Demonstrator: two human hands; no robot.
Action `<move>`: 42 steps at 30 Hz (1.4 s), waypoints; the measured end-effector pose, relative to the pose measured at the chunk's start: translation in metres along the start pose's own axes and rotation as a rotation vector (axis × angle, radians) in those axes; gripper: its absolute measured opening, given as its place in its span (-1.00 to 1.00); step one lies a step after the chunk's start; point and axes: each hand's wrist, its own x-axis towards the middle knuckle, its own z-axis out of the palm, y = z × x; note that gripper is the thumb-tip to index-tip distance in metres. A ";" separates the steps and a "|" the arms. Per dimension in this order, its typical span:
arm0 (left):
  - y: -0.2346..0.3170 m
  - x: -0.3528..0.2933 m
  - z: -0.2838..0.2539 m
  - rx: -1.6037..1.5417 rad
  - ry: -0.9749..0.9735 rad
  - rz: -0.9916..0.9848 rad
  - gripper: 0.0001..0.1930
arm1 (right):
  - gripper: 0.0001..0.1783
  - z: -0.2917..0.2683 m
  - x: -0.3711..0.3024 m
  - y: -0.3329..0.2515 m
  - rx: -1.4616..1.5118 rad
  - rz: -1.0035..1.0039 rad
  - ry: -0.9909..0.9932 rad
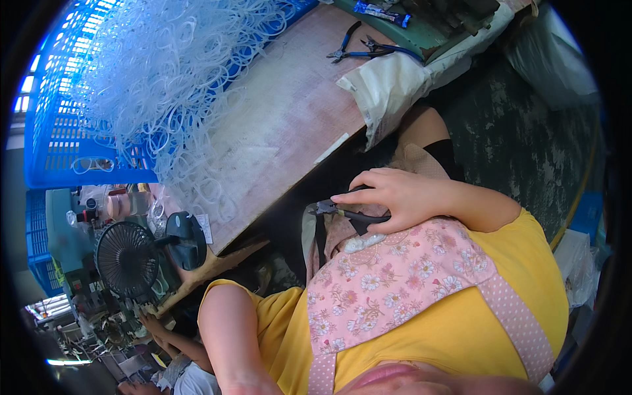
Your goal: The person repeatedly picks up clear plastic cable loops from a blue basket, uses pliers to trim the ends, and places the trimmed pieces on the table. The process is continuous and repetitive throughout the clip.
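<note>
Evidently, right fingers (355, 197) grasping cutters (352, 214), dark gap (329, 180) before table edge (287, 189), left fingers hidden, can't say.

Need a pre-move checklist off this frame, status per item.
1. Right hand holding the black-handled pliers: ok.
2. Left hand in view: not ok, only the left arm shows.
3. Tips of those pliers shut: cannot tell, too small.
4. Clear loops all inside the blue basket: not ok, some lie on the table.
5. Blue-handled pliers lying on the table: ok.
6. Fan running: cannot tell.
</note>
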 end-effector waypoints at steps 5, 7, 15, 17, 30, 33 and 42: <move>-0.031 0.022 0.077 0.031 1.188 0.430 -0.49 | -0.25 0.003 0.003 0.003 0.013 -0.010 -0.018; -0.027 -0.027 0.047 0.235 0.812 0.080 -0.63 | -0.20 0.003 0.006 0.000 0.001 -0.041 -0.006; -0.107 -0.278 0.068 0.474 -0.429 -1.466 -0.51 | -0.13 -0.002 0.049 0.029 0.576 0.290 0.062; -0.132 -0.333 0.062 0.620 -0.675 -1.664 -0.43 | -0.28 0.008 0.075 0.036 0.767 0.221 0.122; -0.152 -0.447 0.070 0.397 -0.323 -2.204 -0.21 | -0.50 0.056 0.280 0.067 0.625 0.473 0.320; -0.128 -0.429 0.099 0.478 -0.047 -2.171 -0.27 | -0.50 0.054 0.301 0.078 0.567 0.386 0.443; -0.075 -0.364 0.189 0.378 0.314 -2.186 -0.27 | -0.68 -0.020 0.291 0.066 0.882 0.308 0.281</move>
